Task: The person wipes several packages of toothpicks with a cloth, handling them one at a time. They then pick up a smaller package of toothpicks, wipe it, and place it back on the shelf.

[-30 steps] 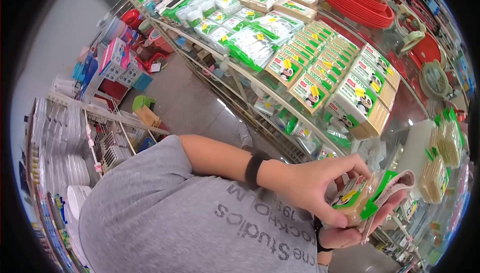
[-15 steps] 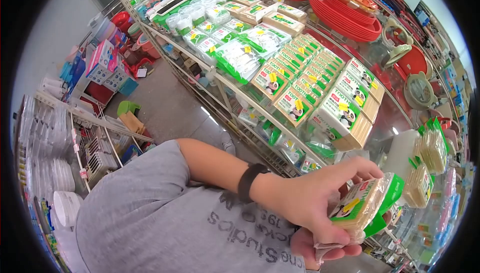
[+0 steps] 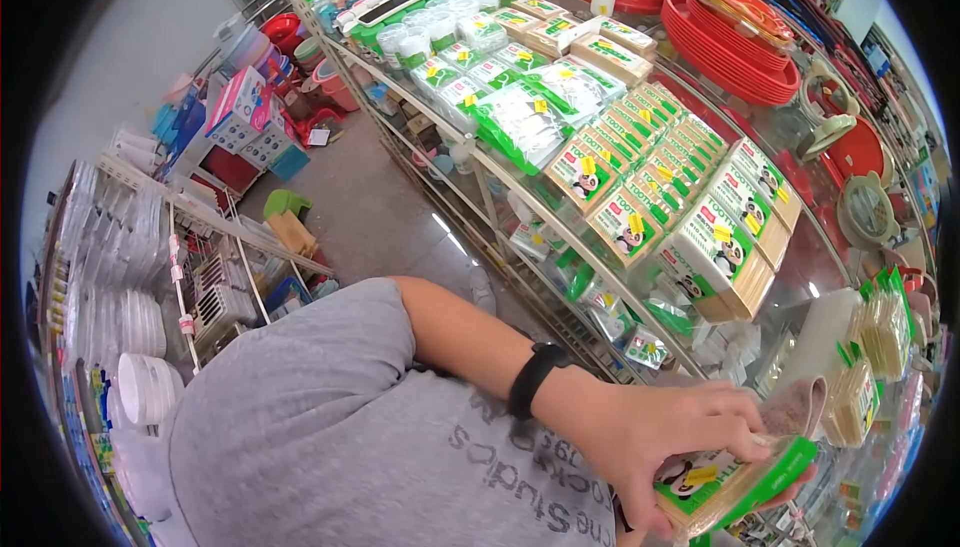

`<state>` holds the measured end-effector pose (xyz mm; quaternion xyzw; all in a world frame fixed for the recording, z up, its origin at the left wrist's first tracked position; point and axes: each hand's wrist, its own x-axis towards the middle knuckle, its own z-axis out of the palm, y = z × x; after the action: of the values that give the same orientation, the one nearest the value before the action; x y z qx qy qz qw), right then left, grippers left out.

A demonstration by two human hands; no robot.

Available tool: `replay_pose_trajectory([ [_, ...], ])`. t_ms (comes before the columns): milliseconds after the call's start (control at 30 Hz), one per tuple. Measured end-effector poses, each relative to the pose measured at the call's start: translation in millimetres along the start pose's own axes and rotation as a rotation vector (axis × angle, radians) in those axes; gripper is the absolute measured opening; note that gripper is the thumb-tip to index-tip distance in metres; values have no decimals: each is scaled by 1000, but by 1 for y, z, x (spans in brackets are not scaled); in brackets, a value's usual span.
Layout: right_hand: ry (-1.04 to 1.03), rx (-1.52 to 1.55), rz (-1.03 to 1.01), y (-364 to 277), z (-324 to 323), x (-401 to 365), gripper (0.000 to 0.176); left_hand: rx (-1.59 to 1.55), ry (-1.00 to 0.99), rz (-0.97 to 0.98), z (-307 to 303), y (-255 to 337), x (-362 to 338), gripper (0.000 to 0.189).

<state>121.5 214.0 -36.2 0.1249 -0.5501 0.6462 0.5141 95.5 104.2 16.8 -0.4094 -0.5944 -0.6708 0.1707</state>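
My left hand [image 3: 660, 432] presses down from above on a clear pack of toothpicks [image 3: 735, 482] with a green edge and a panda label, fingers curled over its top. A black band [image 3: 530, 382] circles that wrist. My right hand [image 3: 806, 471] lies under the pack and is almost wholly hidden. A grey-pink cloth [image 3: 800, 405] sticks up behind the pack from that hand. Both hands are at the bottom right, in front of the glass shelf [image 3: 520, 182].
The shelf holds rows of panda toothpick boxes [image 3: 650, 182], green packs [image 3: 520, 122] and small clear tubs [image 3: 430, 27]. Red trays [image 3: 730, 37] are stacked behind. More toothpick bundles [image 3: 880, 332] stand at right. A rack of plates [image 3: 130, 317] and floor clutter [image 3: 240, 117] lie left.
Both hands have sunk toward the bottom right with the pack. The pack has tipped from steeply tilted to nearly flat, and the right hand has slid out of sight beneath it.
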Motion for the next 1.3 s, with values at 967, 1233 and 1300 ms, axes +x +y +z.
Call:
replay_pose_trajectory([
  [967,-215,81,360,20,-7,20,60,43,-94,40,-18,-13,-10,72],
  [1233,-232,101,444,26,1,25,61,75,-135,-14,-20,-18,-30,83],
  [1300,-234,107,469,27,5,23,61,69,-154,16,-21,-19,-33,86],
])
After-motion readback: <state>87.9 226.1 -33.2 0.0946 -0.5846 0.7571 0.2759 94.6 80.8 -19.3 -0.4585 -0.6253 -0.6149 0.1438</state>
